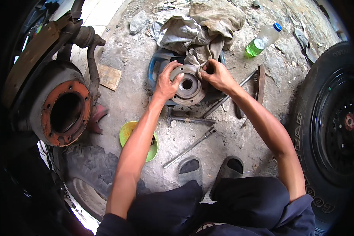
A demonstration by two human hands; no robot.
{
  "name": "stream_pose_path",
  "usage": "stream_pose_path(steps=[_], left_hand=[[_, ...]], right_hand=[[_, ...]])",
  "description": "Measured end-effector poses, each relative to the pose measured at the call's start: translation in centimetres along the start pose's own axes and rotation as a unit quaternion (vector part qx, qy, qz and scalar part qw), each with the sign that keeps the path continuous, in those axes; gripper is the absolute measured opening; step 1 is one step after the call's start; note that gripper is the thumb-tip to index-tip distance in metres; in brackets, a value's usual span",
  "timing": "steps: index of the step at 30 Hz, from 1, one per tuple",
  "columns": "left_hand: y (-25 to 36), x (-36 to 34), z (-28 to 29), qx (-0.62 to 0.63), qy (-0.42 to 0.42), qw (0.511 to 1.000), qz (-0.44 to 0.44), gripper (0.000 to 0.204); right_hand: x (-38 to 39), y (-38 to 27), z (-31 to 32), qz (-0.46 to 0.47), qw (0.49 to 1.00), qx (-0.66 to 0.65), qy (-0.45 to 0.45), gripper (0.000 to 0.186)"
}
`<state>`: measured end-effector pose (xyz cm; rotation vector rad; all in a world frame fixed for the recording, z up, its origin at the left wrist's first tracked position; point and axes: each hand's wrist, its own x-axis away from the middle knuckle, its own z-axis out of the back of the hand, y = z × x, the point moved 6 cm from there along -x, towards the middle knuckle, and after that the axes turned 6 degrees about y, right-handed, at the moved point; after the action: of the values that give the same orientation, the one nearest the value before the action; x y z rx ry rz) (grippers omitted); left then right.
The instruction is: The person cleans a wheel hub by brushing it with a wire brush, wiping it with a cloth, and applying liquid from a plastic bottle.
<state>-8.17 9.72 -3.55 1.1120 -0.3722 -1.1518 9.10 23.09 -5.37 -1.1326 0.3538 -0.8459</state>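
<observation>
A round metal hub [190,96] with bolt holes and a central bore rests on a blue-framed plastic stand [153,65]. My left hand [167,82] is closed on the hub's left rim, thumb on its face. At the hub's upper right, my right hand [218,78] pinches a dirty grey rag [200,55] against the rim. The rag trails up into a crumpled cloth pile [208,19] behind the stand.
An axle housing [70,94] with an orange flange is left, a wheel [318,110] right, a tire [82,165] lower left. Around lie a bottle [259,45], wooden block [108,77], green bowl [153,151], wooden brush [260,86], bar [190,145] and T-handled tool [192,120].
</observation>
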Motion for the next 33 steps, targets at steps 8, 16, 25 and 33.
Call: stream_pose_path(steps=[8, 16, 25, 33], left_hand=[[0.8, -0.5, 0.1, -0.031, -0.032, 0.999, -0.001, 0.038], [-0.2, -0.1, 0.6, -0.041, -0.004, 0.999, 0.004, 0.042], [0.6, 0.0, -0.2, -0.013, -0.003, 1.0, 0.022, 0.035], [-0.4, 1.9, 0.0, -0.025, 0.1, 0.994, 0.043, 0.033]], right_hand=[[-3.2, -2.3, -2.0, 0.0, 0.995, -0.03, -0.097, 0.027], [-5.6, -3.7, -4.1, 0.056, 0.994, -0.006, -0.098, 0.039], [-0.2, -0.1, -1.0, -0.043, 0.987, -0.084, -0.132, 0.04], [5.2, -1.6, -0.3, 0.011, 0.999, -0.007, 0.046, 0.033]])
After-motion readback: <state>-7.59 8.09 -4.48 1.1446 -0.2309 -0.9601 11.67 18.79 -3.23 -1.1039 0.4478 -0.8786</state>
